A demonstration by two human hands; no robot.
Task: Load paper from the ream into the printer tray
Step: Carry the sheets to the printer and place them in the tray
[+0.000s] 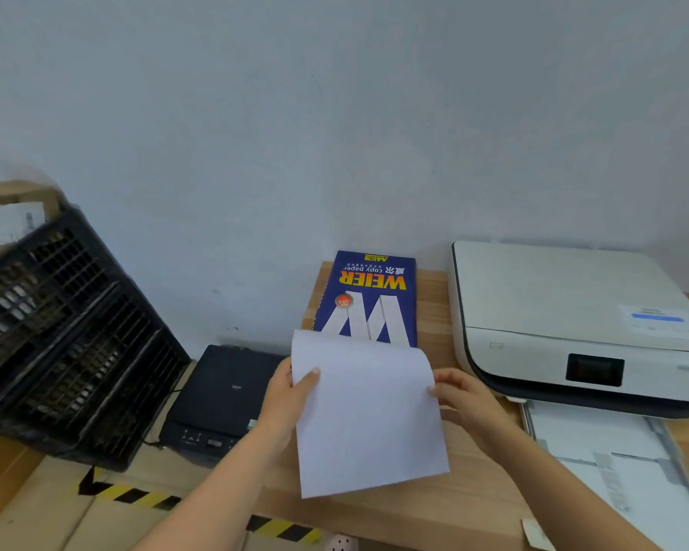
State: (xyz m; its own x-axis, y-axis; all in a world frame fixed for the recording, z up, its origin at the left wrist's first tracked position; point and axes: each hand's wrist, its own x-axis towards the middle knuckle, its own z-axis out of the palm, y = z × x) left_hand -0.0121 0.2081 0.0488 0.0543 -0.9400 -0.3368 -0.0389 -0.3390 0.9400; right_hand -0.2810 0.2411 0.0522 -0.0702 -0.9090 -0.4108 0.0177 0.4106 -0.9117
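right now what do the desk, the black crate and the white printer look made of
Desk: looks like wood, light and matte, with visible joined strips; it could be a laminate.
Black crate: likely moulded plastic, going by its regular lattice of openings and dull sheen.
White printer: seems smooth plastic, off-white shell with a dark band and a glossy dark screen.

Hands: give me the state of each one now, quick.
Left hand: grip closed on the left edge of the paper stack.
Right hand: grip closed on the stack's right edge.
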